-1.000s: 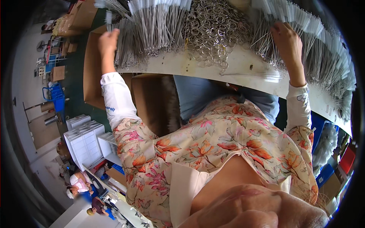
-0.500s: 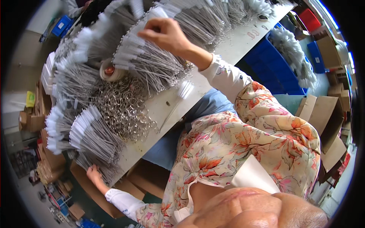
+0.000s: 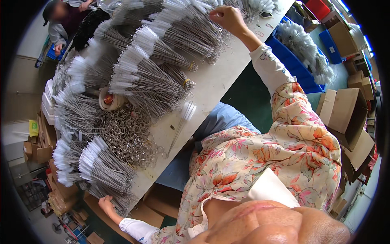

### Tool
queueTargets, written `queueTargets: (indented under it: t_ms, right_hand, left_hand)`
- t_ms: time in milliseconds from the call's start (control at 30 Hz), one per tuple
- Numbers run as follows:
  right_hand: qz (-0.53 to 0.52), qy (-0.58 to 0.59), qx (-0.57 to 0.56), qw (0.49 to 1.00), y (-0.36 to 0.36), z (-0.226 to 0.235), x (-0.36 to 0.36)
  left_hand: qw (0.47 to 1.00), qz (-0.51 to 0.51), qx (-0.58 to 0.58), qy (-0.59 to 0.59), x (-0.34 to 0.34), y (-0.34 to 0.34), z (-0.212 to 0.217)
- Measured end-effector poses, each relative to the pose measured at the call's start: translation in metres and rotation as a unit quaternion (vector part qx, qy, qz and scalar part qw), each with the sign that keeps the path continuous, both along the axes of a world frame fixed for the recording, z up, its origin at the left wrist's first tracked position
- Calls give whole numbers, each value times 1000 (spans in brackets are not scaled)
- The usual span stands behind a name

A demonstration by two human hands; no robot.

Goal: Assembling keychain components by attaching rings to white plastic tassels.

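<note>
Many wire brushes with white bristle heads and thin metal stems lie in heaps on the table. My right hand (image 3: 229, 19) is raised by the far brush heap (image 3: 187, 32), fingers curled in; whether they hold anything does not show. My left hand (image 3: 107, 204) is at the near left table edge, fingers curled against the wire ends of a low brush pile (image 3: 118, 199). Just beyond it lies a neat brush bundle (image 3: 107, 164). Metal rings (image 3: 128, 132) form a loose heap in the middle. A few brushes (image 3: 186, 112) lie apart near the table's front edge.
A white roll (image 3: 107, 101) with a reddish centre stands among the brushes. A blue crate (image 3: 280, 38) of white brushes sits off the right edge. Open cardboard boxes (image 3: 345, 110) stand at right, another box (image 3: 160, 201) below the table. Across the table is another person (image 3: 67, 24).
My right hand has moved away and to the right, from over the middle brush heap to the far one. My left hand stays at the low pile. The other person has come further into view.
</note>
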State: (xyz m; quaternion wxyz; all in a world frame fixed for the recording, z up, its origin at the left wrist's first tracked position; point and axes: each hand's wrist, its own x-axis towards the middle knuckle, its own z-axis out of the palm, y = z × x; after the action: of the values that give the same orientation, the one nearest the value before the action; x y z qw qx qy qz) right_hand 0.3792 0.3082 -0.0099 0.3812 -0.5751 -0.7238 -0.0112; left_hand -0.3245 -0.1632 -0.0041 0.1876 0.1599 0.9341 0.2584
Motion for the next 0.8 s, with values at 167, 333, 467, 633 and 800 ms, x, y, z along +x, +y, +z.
queueTargets:
  t_ms: [167, 333, 467, 633, 800]
  right_hand:
    - [-43, -41, -17, 998, 3, -6, -8]
    - [-6, 252, 9, 968, 9, 17, -6]
    - [37, 435, 158, 885, 36, 87, 32]
    - [169, 509, -178, 825, 93, 83, 104]
    - [-101, 5, -101, 990, 71, 80, 51]
  left_hand:
    - [998, -50, -19, 33, 29, -3, 34]
    - [977, -30, 154, -144, 77, -25, 88]
    - [934, 81, 326, -122, 79, -42, 86]
    - [918, 8, 369, -143, 90, -53, 64]
    - [928, 72, 350, -107, 126, -38, 48]
